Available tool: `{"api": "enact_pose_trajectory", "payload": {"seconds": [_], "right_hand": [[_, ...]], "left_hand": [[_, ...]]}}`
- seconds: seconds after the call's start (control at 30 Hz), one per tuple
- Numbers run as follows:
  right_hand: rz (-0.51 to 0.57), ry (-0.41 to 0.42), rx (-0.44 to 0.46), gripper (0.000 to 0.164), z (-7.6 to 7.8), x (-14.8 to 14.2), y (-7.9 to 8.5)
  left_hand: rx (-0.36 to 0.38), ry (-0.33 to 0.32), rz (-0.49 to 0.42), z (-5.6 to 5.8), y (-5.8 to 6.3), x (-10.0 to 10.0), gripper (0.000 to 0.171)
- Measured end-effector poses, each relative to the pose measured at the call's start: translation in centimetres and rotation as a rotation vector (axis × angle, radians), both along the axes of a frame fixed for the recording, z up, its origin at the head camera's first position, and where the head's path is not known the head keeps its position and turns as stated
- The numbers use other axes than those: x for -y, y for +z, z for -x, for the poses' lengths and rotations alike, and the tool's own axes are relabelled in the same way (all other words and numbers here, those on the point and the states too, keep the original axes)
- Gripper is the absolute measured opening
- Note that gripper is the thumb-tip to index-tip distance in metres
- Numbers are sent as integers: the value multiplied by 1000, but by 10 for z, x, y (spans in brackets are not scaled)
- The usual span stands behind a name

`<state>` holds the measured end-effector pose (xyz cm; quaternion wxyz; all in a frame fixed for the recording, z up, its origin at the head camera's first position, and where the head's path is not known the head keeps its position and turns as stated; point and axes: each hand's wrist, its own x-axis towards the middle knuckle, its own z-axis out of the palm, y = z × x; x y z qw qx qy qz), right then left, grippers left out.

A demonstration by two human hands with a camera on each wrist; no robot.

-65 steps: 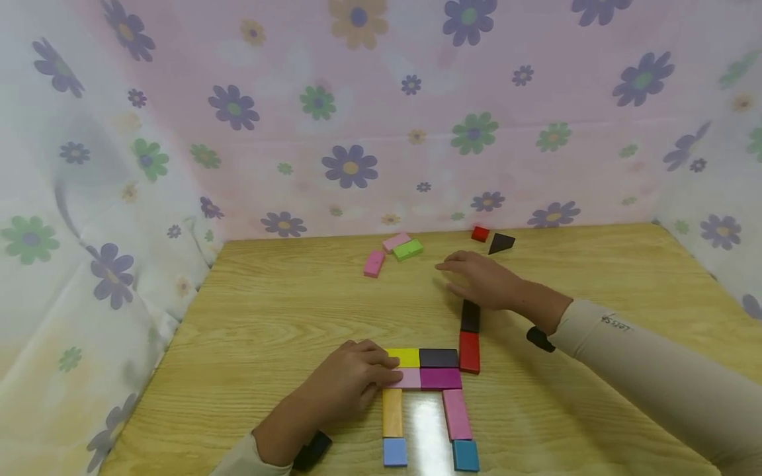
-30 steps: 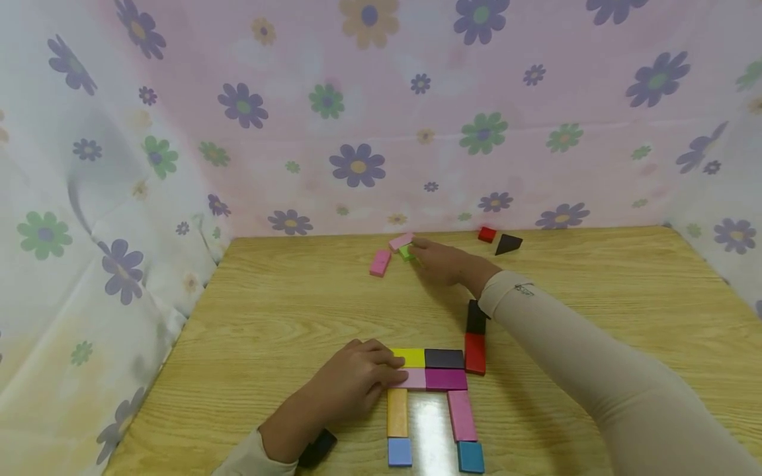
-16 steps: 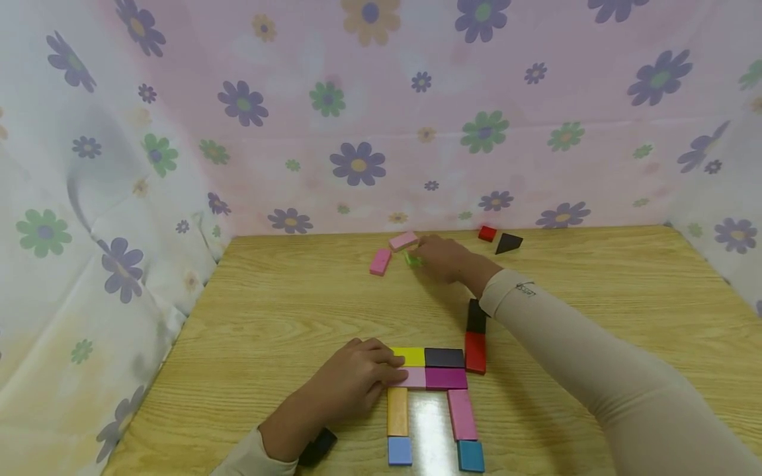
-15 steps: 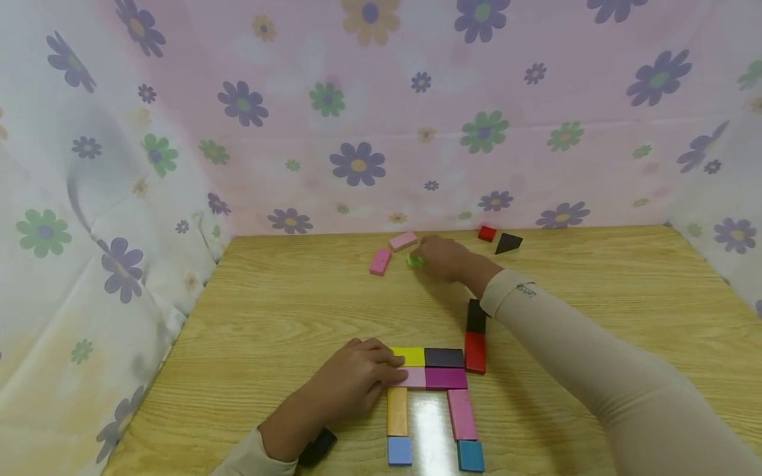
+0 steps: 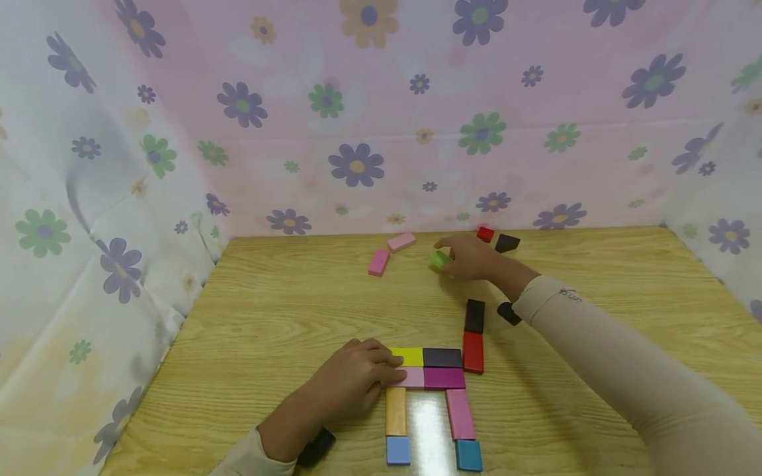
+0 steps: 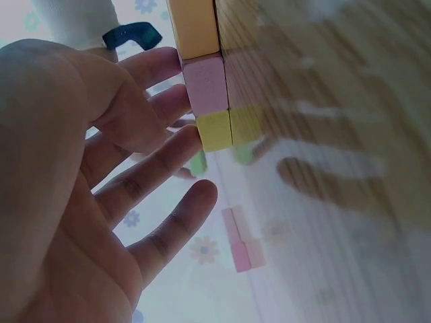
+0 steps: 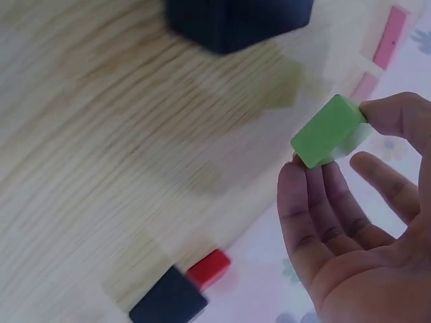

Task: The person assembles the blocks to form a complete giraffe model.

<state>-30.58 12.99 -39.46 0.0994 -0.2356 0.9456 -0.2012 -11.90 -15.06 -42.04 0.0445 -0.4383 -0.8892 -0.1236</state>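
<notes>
My right hand (image 5: 473,258) pinches a lime-green block (image 7: 326,131) between thumb and fingers over the back of the table. My left hand (image 5: 351,377) touches the left ends of a yellow block (image 5: 409,357) and a pale pink block (image 5: 412,378) with fairly straight fingers. These lie beside a dark block (image 5: 442,357) and a magenta block (image 5: 444,378). Below run an orange block (image 5: 395,411) ending in light blue (image 5: 398,450), and a pink block (image 5: 460,414) ending in teal (image 5: 469,455). A red block (image 5: 473,352) and black block (image 5: 474,316) extend upward at the right.
Two loose pink blocks (image 5: 379,262) lie at the back of the wooden table (image 5: 286,304). A small red block (image 5: 485,234) and a black angled block (image 5: 507,243) sit behind my right hand. Flowered cloth (image 5: 286,132) borders the back and sides.
My right hand reached left to the green block beside the pink ones, took hold of it and moved it to the right. My left hand stays on the yellow and pale pink blocks.
</notes>
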Motion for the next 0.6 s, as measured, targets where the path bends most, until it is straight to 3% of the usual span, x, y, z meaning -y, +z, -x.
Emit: {"api": "enact_pose_trajectory", "payload": {"seconds": [0.13,0.3,0.6], "right_hand": [[27,-35,27,47,-10,-16,6],[-43,-75,91,43,-20,-32,6],[-47,-108,169,51,-29,-46,-3]], "left_hand": [[-3,2,1,0,-1,0,26],[13,8,11,0,0,0,26],[27,1,0,-1,1,0,25]]}}
